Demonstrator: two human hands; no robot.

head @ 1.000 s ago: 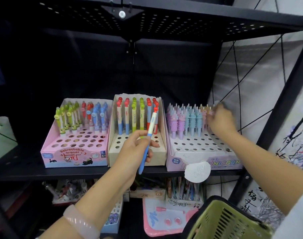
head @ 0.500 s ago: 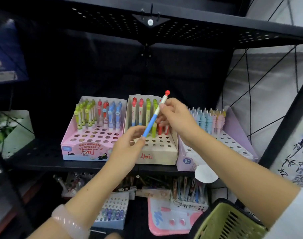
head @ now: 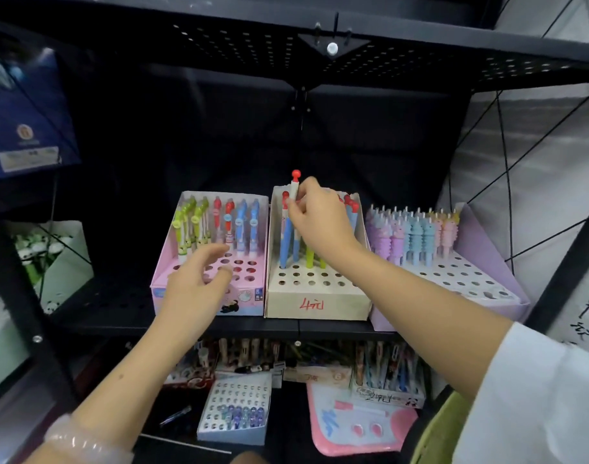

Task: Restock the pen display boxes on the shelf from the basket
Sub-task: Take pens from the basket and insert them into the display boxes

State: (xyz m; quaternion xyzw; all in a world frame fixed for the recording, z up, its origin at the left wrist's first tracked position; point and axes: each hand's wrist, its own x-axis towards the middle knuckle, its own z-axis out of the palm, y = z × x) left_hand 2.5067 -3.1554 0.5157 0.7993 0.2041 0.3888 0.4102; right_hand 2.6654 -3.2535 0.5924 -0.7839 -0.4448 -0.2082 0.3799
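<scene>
Lowered upright into the beige box [head: 315,304], the pen [head: 288,226] stays pinched by right-hand fingers [head: 295,204]; left hand [head: 196,286] hovers slack, empty.

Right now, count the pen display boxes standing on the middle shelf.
3, side by side: a pink box on the left, a beige box in the middle where the right hand holds a pen, and a lilac box on the right.

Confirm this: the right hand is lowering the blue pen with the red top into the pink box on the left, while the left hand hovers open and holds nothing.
Not quite. The head view shows the right hand pinching the blue pen over the beige middle box, not the pink box. The rest stands: the left hand hovers open and holds nothing.
</scene>
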